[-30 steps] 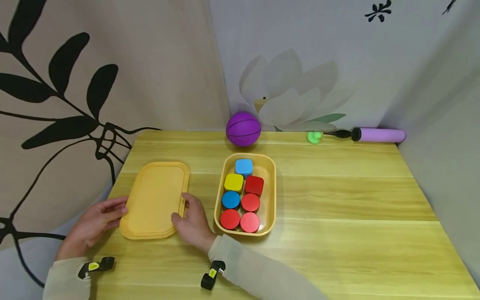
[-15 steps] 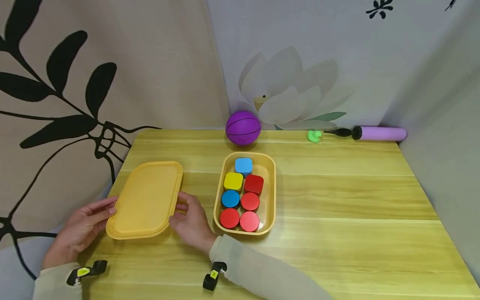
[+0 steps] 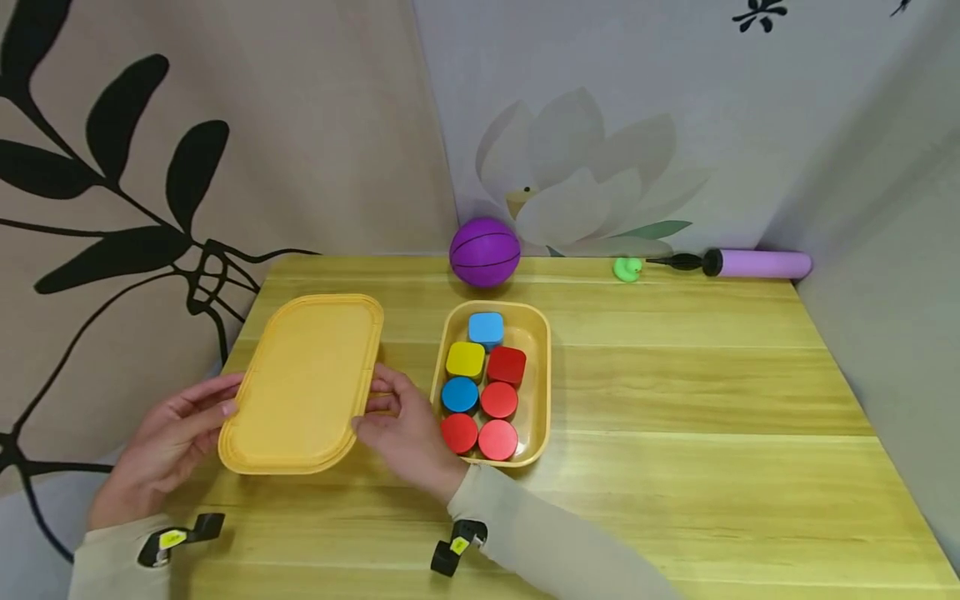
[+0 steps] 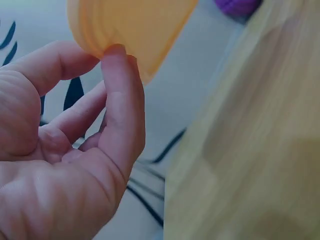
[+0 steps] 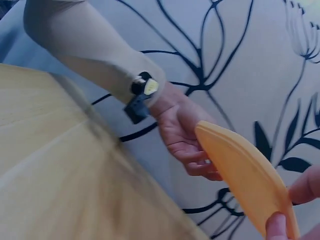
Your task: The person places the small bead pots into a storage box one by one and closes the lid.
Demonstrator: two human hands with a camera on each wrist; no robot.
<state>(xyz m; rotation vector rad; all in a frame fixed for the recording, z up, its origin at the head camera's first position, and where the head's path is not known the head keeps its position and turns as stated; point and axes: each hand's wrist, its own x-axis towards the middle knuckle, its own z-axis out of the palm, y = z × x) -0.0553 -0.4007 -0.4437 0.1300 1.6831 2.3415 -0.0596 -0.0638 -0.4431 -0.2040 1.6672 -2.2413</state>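
Observation:
A yellow rectangular lid [image 3: 303,387] with rounded corners is held up off the table between both hands. My left hand [image 3: 165,446] pinches its left edge; in the left wrist view the thumb and fingertips [image 4: 115,60] close on the lid's [image 4: 132,30] corner. My right hand [image 3: 408,433] pinches the right edge, and in the right wrist view its thumb and a finger grip the lid's [image 5: 245,175] near end. Just right of that hand stands a yellow tray [image 3: 538,400] of the same shape. Inside lie several red, blue and yellow blocks, round and square, including a yellow square block [image 3: 465,360].
Along the table's back edge sit a purple ball [image 3: 485,252], a small green rubber duck [image 3: 627,268] and a purple hand pump [image 3: 761,263] with a black nozzle end. The wooden table [image 3: 697,433] meets patterned curtains behind and at both sides.
The lid first shifted left, then rose and swung back right, with both hands moving along with it. The tray and blocks stay in place.

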